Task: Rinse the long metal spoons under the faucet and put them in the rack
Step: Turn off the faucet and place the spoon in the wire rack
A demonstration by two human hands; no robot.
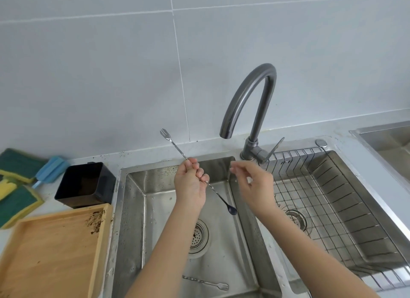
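Left hand [191, 182] grips a long metal spoon [200, 175] at mid-handle, fingers curled round the twisted shaft. Spoon is tilted: forked end up and to the left against the tiled wall [111, 76], bowl end down and to the right, hanging over the left sink basin [137, 209]. Spoon sits left of the faucet [250, 98] spout, not under it. No water stream visible.

Right hand [251, 181] is over the divider between the basins, just right of the spoon, holding nothing; fingers loosely extended and motion-blurred. It lies between the spoon and the faucet base.

A second spoon [205, 282] lies flat on the floor of the left basin, near the front edge, below the drain [197, 234]; both forearms cross above that basin.

Wire rack [332, 198] sits in the right basin; no utensil seen in it.

On the counter left of the sink: black square container [85, 184], wooden tray [55, 253] with dark crumbs at its far right corner, green-yellow sponges [17, 187], and a blue brush [50, 169].
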